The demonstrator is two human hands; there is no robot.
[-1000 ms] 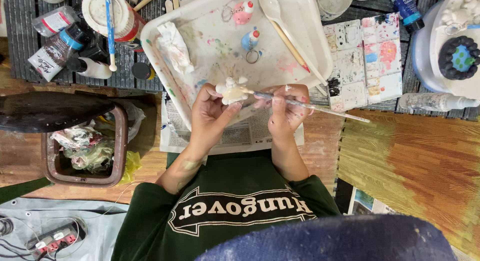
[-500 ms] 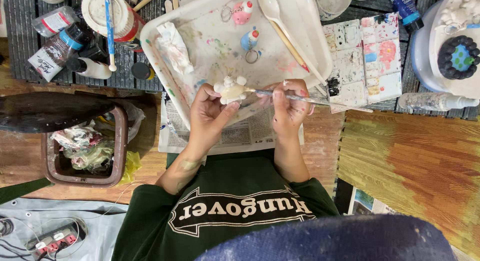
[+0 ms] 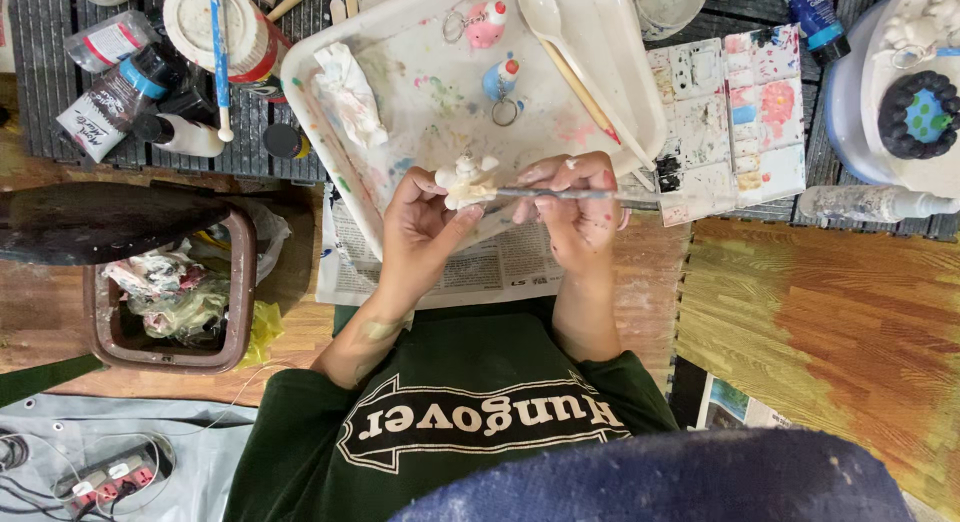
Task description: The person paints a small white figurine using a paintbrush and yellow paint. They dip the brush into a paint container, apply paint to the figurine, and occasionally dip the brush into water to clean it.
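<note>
My left hand [image 3: 420, 227] grips a small white unpainted figurine [image 3: 465, 179] in front of my chest. A thin paintbrush [image 3: 575, 194] lies across the fingers of my right hand [image 3: 575, 212], its tip touching the figurine. Both hands hover over the near edge of a paint-stained white tray [image 3: 400, 102]. On the tray lie a pink keychain figure [image 3: 484, 24], a blue keychain figure [image 3: 500, 82], a crumpled tissue [image 3: 347, 92] and a white spoon-like tool [image 3: 560, 37].
A paint palette [image 3: 735, 122] lies right of the tray. Paint bottles [image 3: 115, 92] and a jar with a blue stick [image 3: 215, 32] stand at upper left. A brown waste bin [image 3: 170, 302] sits on the left, newspaper [image 3: 480, 272] under my hands, a dark blue painted figure [image 3: 920, 112] far right.
The brush has swung from slanting down-right to almost level, its tip staying on the figurine. Both hands stay in place.
</note>
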